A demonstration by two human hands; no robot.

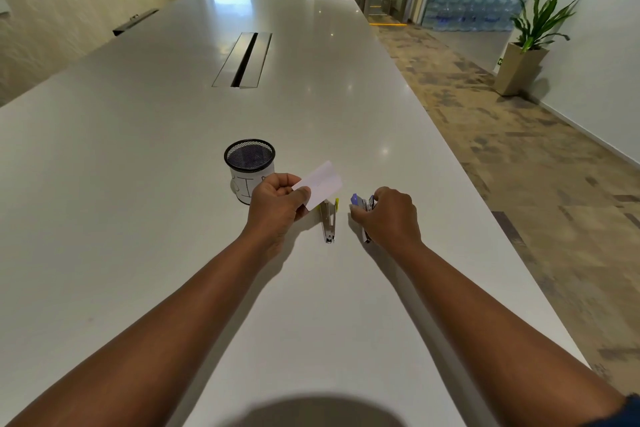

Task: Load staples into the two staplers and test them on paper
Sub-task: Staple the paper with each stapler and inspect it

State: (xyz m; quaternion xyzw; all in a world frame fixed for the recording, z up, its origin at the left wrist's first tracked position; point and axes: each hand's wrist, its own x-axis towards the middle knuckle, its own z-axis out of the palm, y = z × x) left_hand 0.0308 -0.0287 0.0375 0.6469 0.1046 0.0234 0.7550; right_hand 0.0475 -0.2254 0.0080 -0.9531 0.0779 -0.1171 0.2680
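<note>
My left hand (277,206) pinches a small white slip of paper (320,184) between thumb and fingers, held just above the table. Under the paper lies a small metal stapler with a yellow tip (328,220), resting on the white table (138,201). My right hand (389,217) grips a small purple stapler (362,202); its purple front end sticks out past my fingers, and the rest is mostly hidden by the hand. The two staplers lie about a hand's width apart.
A black mesh pen cup (249,168) with a white paper label stands just left of my left hand. A cable slot (244,59) sits in the middle of the table farther away. The table's right edge runs close past my right arm.
</note>
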